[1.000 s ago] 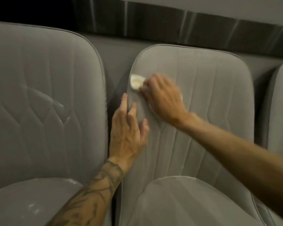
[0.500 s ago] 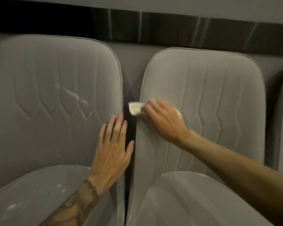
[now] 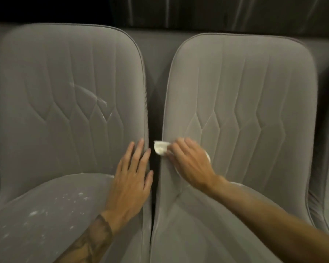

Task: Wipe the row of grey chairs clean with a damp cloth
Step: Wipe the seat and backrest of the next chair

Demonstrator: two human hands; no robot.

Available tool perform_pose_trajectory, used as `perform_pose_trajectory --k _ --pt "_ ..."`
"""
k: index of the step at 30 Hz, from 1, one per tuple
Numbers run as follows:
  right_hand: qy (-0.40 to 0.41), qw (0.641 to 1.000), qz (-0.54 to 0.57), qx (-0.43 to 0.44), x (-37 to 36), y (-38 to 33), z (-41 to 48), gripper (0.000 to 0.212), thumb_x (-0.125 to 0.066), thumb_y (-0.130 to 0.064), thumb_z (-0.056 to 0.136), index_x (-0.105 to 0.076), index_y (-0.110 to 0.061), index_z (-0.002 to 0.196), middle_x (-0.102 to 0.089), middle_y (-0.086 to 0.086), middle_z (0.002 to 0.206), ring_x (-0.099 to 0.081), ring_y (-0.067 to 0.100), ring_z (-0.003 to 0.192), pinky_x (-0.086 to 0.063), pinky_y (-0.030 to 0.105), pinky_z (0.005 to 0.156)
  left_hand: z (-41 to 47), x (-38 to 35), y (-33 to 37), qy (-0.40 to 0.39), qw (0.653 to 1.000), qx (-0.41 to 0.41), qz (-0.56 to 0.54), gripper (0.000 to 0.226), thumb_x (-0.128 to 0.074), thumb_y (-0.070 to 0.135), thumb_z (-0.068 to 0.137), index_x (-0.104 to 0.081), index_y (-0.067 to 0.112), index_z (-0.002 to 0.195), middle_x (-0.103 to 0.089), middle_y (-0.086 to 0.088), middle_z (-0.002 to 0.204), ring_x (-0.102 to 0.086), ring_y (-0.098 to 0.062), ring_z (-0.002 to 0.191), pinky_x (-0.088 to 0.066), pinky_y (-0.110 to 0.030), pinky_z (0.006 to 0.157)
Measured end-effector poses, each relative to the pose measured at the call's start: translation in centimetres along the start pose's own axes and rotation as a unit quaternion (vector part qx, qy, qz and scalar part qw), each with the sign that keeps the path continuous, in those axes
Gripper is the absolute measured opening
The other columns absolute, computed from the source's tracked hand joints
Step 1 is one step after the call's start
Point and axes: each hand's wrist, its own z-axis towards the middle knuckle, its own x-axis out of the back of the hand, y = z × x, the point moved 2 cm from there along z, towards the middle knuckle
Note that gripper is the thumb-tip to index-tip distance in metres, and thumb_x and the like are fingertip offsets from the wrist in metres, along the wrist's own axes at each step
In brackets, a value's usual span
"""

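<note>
Moved lower since before: both hands, now down near the seats. Left chair (image 3: 70, 103) with white smears on its back and white specks on its seat. Left hand (image 3: 130, 179) flat on its right edge, fingers spread, holding nothing. Dark gap between chairs. White cloth (image 3: 160, 147) gripped under right hand (image 3: 190, 164), pressed on right chair (image 3: 254, 103) by its left edge. Dark wall (image 3: 217, 10) behind.

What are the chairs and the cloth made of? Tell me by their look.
Chairs: likely velvet-like grey fabric over padding; matte, soft sheen, stitched seams, piped edges. Cloth in the right hand: thin white fabric or wipe, crumpled; which one is unclear.
</note>
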Motion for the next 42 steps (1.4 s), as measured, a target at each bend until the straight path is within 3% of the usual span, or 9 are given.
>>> perform_pose_trajectory --k 7,9,12,14,18,21,28,34,42 --pt "0.121 0.986 -0.022 -0.112 1.7 2.8 8.3 0.018 -0.052 -0.027 0.103 -0.059 -0.011 0.101 -0.055 0.008 0.098 -0.046 0.02 0.079 -0.039 0.031 0.067 -6.1 -1.2 1.3 -0.129 0.989 0.053 -0.049 0.074 -0.013 0.055 0.102 0.0 0.02 0.166 0.01 0.0 0.174 0.0 -0.018 0.161 -0.021 -0.045 0.129" --pt "0.062 0.995 0.018 -0.07 0.1 0.2 3.4 0.016 -0.056 -0.026 0.102 -0.063 -0.012 0.105 -0.057 0.009 0.103 -0.051 0.023 0.085 -0.046 0.039 0.072 -6.8 -1.0 1.6 -0.132 0.989 0.045 -0.037 0.073 -0.013 0.054 0.104 -0.009 0.015 0.165 -0.003 -0.004 0.174 -0.013 -0.022 0.16 -0.022 -0.042 0.128" --pt "-0.099 0.989 0.036 0.103 -1.4 -4.1 -4.4 0.019 -0.054 -0.026 0.097 -0.063 -0.018 0.111 -0.057 0.006 0.111 -0.053 0.023 0.093 -0.049 0.038 0.078 -7.3 -0.2 2.0 -0.134 0.99 0.038 -0.03 0.072 -0.007 0.047 0.109 -0.036 0.003 0.157 -0.034 -0.015 0.165 -0.043 -0.032 0.148 -0.025 -0.041 0.117" --pt "-0.118 0.981 0.027 0.153 -1.3 -3.5 -4.4 0.019 -0.051 -0.026 0.097 -0.062 -0.018 0.111 -0.056 0.006 0.109 -0.05 0.023 0.09 -0.044 0.036 0.076 -7.5 0.0 2.1 -0.139 0.989 0.04 -0.033 0.073 -0.004 0.045 0.11 -0.041 0.001 0.155 -0.039 -0.017 0.162 -0.048 -0.034 0.144 -0.029 -0.043 0.114" --pt "0.03 0.999 -0.008 0.022 0.2 0.2 3.4 0.01 -0.057 -0.024 0.1 -0.057 -0.015 0.106 -0.056 0.009 0.102 -0.046 0.024 0.082 -0.041 0.038 0.068 -7.5 -0.2 2.3 -0.131 0.99 0.043 -0.027 0.065 -0.02 0.043 0.108 -0.033 0.005 0.159 -0.031 -0.014 0.167 -0.04 -0.03 0.15 -0.04 -0.047 0.118" --pt "0.078 0.994 -0.015 -0.074 -0.2 0.5 4.3 0.018 -0.05 -0.03 0.106 -0.056 -0.013 0.101 -0.055 0.008 0.101 -0.044 0.021 0.08 -0.04 0.035 0.066 -7.8 -0.6 2.2 -0.133 0.989 0.045 -0.04 0.066 -0.02 0.043 0.106 -0.015 0.012 0.164 -0.015 -0.009 0.172 -0.023 -0.026 0.157 -0.035 -0.049 0.122" --pt "-0.215 0.962 0.16 -0.053 -0.9 -5.5 -10.2 0.028 -0.045 -0.033 0.107 -0.061 -0.013 0.097 -0.057 0.007 0.096 -0.054 0.026 0.08 -0.047 0.044 0.071 -7.9 -0.6 2.2 -0.123 0.992 0.02 -0.025 0.061 -0.024 0.028 0.105 -0.03 0.002 0.16 -0.029 -0.019 0.167 -0.037 -0.036 0.151 -0.044 -0.055 0.114" --pt "-0.245 0.951 0.155 -0.104 -0.1 -4.6 -8.2 0.025 -0.046 -0.031 0.107 -0.059 -0.012 0.1 -0.056 0.007 0.101 -0.053 0.028 0.088 -0.044 0.042 0.08 -8.1 -1.0 2.0 -0.125 0.992 0.018 -0.019 0.065 -0.025 0.03 0.103 -0.026 0.001 0.161 -0.025 -0.02 0.168 -0.035 -0.037 0.152 -0.044 -0.057 0.113" --pt "-0.324 0.927 0.185 -0.032 3.3 -6.6 -13.1 0.023 -0.044 -0.038 0.105 -0.056 -0.019 0.109 -0.051 0.003 0.107 -0.05 0.025 0.091 -0.038 0.037 0.079 -8.4 -1.9 1.7 -0.121 0.992 0.004 -0.024 0.068 -0.028 0.03 0.101 -0.024 -0.003 0.161 -0.024 -0.024 0.168 -0.036 -0.042 0.149 -0.042 -0.059 0.114"
